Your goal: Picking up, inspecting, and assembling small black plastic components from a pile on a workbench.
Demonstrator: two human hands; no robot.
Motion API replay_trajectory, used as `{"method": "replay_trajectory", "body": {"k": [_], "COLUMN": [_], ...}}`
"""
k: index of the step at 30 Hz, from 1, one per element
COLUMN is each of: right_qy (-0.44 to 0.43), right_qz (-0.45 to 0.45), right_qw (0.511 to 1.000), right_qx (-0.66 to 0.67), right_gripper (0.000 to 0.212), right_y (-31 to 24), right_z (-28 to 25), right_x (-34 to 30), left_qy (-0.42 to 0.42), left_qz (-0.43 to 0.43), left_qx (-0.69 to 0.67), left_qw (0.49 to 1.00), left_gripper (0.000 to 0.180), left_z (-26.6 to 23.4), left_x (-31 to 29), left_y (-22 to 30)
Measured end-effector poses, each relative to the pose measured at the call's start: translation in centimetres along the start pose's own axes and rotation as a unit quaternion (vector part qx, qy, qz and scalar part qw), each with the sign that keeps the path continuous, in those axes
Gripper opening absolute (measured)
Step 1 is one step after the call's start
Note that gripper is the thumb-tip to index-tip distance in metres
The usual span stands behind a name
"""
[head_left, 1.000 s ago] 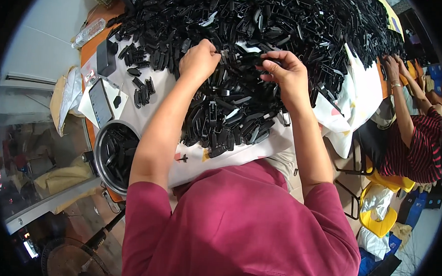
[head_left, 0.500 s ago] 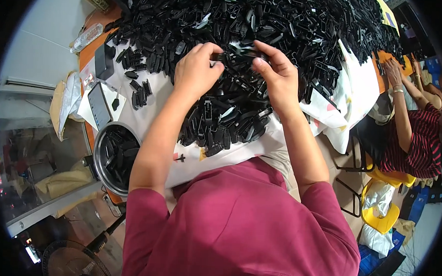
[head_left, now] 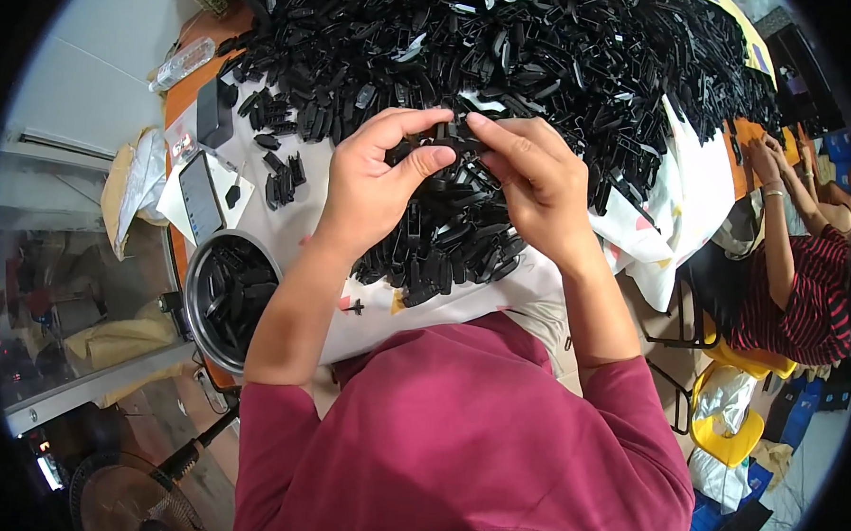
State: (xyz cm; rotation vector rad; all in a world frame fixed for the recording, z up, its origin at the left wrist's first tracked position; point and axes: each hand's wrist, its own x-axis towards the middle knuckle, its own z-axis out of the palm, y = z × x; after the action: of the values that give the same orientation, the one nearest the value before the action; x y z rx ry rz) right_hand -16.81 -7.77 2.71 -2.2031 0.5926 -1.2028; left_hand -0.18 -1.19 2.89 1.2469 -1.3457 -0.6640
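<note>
Over the near part of a big heap of small black plastic pieces (head_left: pixel 538 71), my two hands are close together, fingertips almost meeting. Between the thumb and forefinger of my left hand (head_left: pixel 373 173) is the end of a small black plastic piece (head_left: pixel 443 135). My right hand (head_left: pixel 543 180) pinches the same spot from the other side, its fingers closed on black plastic too. Whether they hold one piece or two joined ones is hard to tell against the dark heap. A nearer cluster of black pieces (head_left: pixel 435 266) lies below my hands on the white patterned cloth (head_left: pixel 318 327).
Left of my arm stands a round metal bowl (head_left: pixel 195 327) with black pieces inside. Beyond it are a phone (head_left: pixel 200 199), a black box (head_left: pixel 214 114) and a clear plastic bottle (head_left: pixel 183 63). A fan (head_left: pixel 130 499) stands lower left. At right another person's hands (head_left: pixel 763 157) work at the table.
My hands have come together and slightly nearer to me, from a gap between them to fingertips almost touching around black plastic. The whole view has shifted a little.
</note>
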Motion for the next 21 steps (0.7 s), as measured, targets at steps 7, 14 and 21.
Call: {"method": "replay_trajectory", "body": {"k": [7, 14, 21], "right_qy": [-0.049, 0.068, -0.133], "right_qz": [-0.079, 0.032, 0.323], "right_qw": [0.994, 0.996, 0.91], "right_qx": [-0.064, -0.041, 0.224], "right_gripper": [0.044, 0.032, 0.021], "right_y": [-0.6, -0.2, 3.6], "right_z": [-0.4, 3.1, 2.7], "right_x": [-0.1, -3.0, -1.7], "left_qy": [-0.004, 0.083, 0.053], "left_qz": [0.037, -0.221, -0.284], "left_qx": [0.011, -0.342, -0.457], "left_qw": [0.999, 0.909, 0.841], "left_gripper": [0.03, 0.035, 0.019], "left_z": [-0.3, 3.3, 1.7], "left_x": [-0.6, -1.9, -1.3], "left_y": [0.0, -1.8, -4.4]}}
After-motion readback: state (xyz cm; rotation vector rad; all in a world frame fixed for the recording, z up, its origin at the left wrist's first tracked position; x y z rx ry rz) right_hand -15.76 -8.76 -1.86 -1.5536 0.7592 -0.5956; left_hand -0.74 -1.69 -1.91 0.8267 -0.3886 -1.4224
